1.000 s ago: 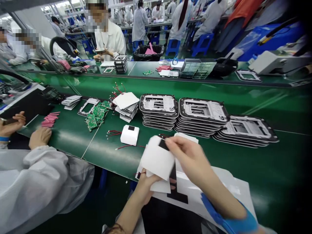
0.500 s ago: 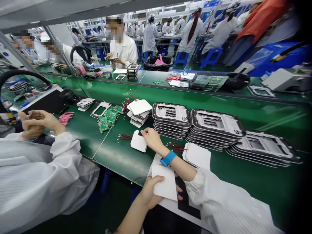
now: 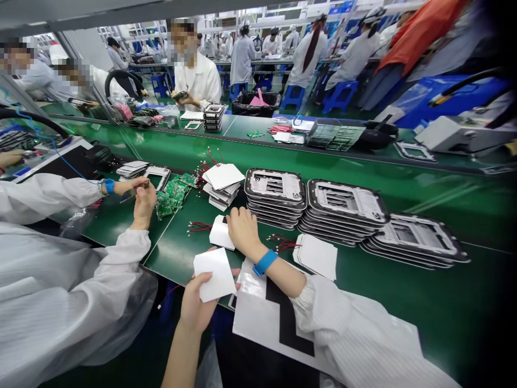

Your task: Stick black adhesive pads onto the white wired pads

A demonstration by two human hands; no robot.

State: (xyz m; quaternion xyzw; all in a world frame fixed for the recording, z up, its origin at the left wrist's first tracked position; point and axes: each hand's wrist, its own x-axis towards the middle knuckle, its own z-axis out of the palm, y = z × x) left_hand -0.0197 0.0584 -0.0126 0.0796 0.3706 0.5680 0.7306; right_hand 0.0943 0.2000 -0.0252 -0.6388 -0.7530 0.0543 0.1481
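Observation:
My left hand [image 3: 202, 293] grips a flat white panel [image 3: 216, 274], thumb on its face and fingers behind it, at the table's front edge. A thin red wire with a small white plug hangs to the left of this hand. My right hand [image 3: 244, 233], with a blue band at the wrist, lies over the right side of a small white panel stack [image 3: 219, 236] with red and black wires. Its fingers are bent down and close together; their tips are partly hidden. A bit of black shows on the panel beside them. Beneath my right forearm lies a white sheet with black strips [image 3: 256, 318].
More wired white panels [image 3: 317, 256] lie right of my wrist, with another pile [image 3: 224, 178] behind. Stacked black-rimmed frames [image 3: 277, 186] line the table's back. Green circuit boards [image 3: 173, 195] lie left, where a co-worker's hands [image 3: 143, 202] hold a thin piece.
My left hand has moved left and up with the white panel, uncovering the sheet. My right hand now covers more of the small stack. The co-worker's hands have come rightward to the circuit boards.

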